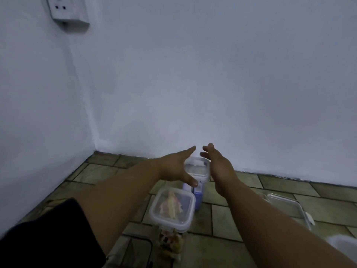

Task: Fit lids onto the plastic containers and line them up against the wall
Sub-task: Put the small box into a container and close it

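A tall clear container with a clip lid [199, 168] and a bluish lower part stands on the tiled floor near the white wall [212, 93]. My left hand [176, 168] hovers open on its left side, thumb near its front. My right hand [219, 167] is open on its right side, fingers spread toward the wall. Neither hand visibly grips it. Nearer to me stands a second lidded clear container [172, 207] holding pale pink and yellow contents.
A flat clear lid or shallow tray [287, 206] lies on the floor at the right. Another clear lid [135, 248] lies at the bottom left of the middle. A white rounded object [342, 246] shows at the bottom right. A wall socket [65, 10] sits high on the left wall.
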